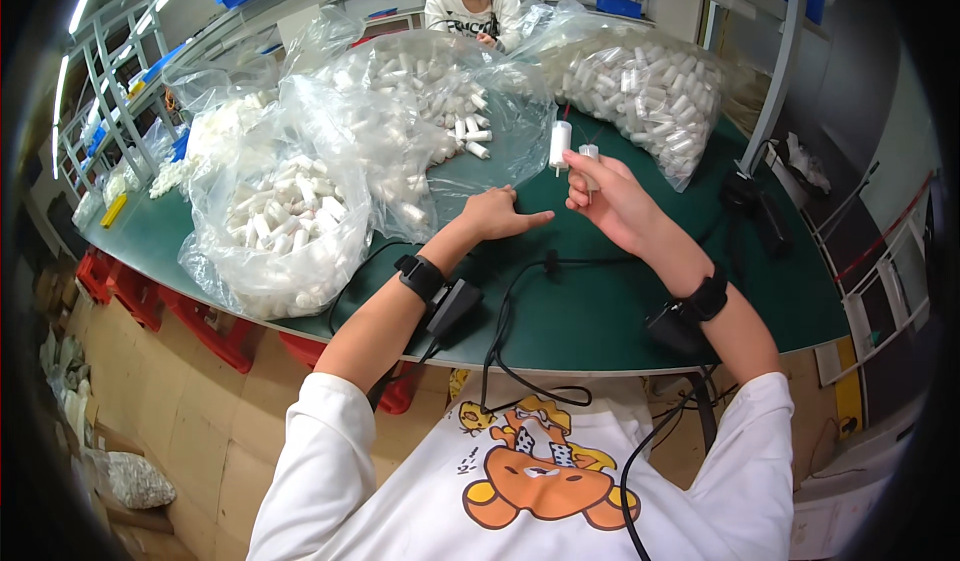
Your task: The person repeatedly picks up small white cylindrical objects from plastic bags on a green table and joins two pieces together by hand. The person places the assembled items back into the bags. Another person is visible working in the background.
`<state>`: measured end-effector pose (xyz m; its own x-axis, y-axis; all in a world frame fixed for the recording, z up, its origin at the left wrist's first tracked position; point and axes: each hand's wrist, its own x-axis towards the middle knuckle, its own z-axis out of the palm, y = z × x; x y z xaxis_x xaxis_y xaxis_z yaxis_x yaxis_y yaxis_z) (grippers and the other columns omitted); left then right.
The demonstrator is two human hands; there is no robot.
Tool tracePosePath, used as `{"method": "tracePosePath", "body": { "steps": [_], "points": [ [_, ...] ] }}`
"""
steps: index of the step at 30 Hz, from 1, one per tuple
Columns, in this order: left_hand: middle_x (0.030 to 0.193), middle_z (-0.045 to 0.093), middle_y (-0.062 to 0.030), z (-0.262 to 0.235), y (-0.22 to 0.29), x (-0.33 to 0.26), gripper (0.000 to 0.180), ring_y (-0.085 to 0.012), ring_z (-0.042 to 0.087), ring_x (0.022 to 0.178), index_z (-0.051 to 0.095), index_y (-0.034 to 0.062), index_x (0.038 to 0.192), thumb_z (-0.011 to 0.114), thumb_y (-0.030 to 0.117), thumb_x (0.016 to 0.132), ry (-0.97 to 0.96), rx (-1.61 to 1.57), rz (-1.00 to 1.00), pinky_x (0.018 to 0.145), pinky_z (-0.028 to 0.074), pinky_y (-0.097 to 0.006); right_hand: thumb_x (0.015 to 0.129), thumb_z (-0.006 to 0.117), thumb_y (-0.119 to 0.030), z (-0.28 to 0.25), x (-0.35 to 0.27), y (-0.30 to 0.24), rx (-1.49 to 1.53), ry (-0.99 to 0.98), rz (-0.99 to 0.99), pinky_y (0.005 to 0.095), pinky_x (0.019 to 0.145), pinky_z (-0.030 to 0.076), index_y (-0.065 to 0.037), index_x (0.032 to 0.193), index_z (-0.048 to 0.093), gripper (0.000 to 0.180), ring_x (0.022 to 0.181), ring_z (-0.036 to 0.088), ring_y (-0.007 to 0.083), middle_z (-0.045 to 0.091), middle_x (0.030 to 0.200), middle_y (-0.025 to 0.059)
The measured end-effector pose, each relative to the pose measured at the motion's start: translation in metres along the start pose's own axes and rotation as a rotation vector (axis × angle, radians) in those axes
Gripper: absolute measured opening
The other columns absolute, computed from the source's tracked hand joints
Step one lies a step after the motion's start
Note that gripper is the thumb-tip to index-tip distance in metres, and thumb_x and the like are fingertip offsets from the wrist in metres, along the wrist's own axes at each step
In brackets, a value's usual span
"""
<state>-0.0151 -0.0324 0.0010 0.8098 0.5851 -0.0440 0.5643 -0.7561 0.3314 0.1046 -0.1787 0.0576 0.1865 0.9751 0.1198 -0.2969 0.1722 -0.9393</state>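
My right hand (612, 196) is raised over the green table, its fingers pinching a small white plastic cylinder (589, 153). Just left of these fingertips is a larger white cylinder (560, 146) with a thin pin at its lower end and something red above it. What holds that cylinder up is unclear. With thumb stretched out to the right, my left hand (495, 214) rests low over the table and holds nothing. Beyond it, several loose white cylinders (473, 133) lie at the mouth of an opened clear bag (400, 71).
On the left, another clear bag (290, 221) bulges with white parts; a full bag (650, 86) sits at the far right. Black cables (505, 311) cross the green table (600, 311). A metal post (785, 61) rises at right. Another person (475, 11) sits opposite.
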Motion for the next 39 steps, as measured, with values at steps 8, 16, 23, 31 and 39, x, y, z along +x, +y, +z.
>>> {"method": "tracePosePath", "body": {
  "steps": [8,16,23,31,39],
  "points": [
    [0.112,0.057,-0.0212,0.048,-0.052,0.037,0.081,-0.0335,0.054,0.105,0.057,-0.0047,0.108,0.050,0.067,0.071,0.361,-0.280,0.215,0.089,0.039,-0.048,0.081,0.059,-0.025,0.126,0.034,-0.025,-0.517,-0.328,-0.164,0.0235,0.043,0.038,0.000,0.075,0.055,0.026,0.050,0.051,0.0107,0.054,0.064,0.0039],
    [0.118,0.053,-0.0192,0.055,-0.073,0.025,0.069,-0.0334,0.048,0.112,0.050,-0.0003,0.117,0.052,0.055,0.075,0.406,-0.343,0.366,0.092,0.034,-0.053,0.079,0.062,-0.029,0.254,0.090,-0.025,-0.584,-0.513,0.038,0.0250,0.048,0.046,0.015,0.101,0.049,0.052,0.064,0.063,0.0194,0.058,0.092,0.0220],
    [0.122,0.049,-0.0204,0.040,-0.067,0.028,0.067,-0.0337,0.044,0.117,0.043,-0.0003,0.122,0.052,0.048,0.077,0.176,-0.108,0.317,0.095,0.031,-0.055,0.079,0.057,-0.030,0.232,0.103,-0.037,-0.710,-0.555,-0.254,0.0262,0.048,0.047,0.012,0.103,0.054,0.048,0.056,0.062,0.0163,0.062,0.085,0.0194],
    [0.117,0.050,-0.0245,0.033,-0.028,0.024,0.065,-0.0382,0.045,0.113,0.041,-0.0027,0.120,0.054,0.045,0.077,0.241,-0.099,0.000,0.094,0.032,-0.051,0.081,0.049,-0.036,0.012,0.132,-0.006,-1.582,-0.190,-0.331,0.0436,0.062,0.046,0.003,0.064,0.061,0.044,0.063,0.059,0.0363,0.059,0.063,0.0231],
    [0.129,0.041,-0.0204,0.044,-0.029,0.020,0.066,-0.0352,0.034,0.123,0.036,-0.0008,0.127,0.050,0.043,0.079,0.210,-0.062,0.053,0.100,0.024,-0.058,0.073,0.066,-0.042,-0.068,0.178,0.039,-1.595,0.521,-0.082,0.0429,0.081,0.047,0.005,0.119,0.027,0.077,0.100,0.054,0.0384,0.051,0.109,0.0265]
  ]
}}
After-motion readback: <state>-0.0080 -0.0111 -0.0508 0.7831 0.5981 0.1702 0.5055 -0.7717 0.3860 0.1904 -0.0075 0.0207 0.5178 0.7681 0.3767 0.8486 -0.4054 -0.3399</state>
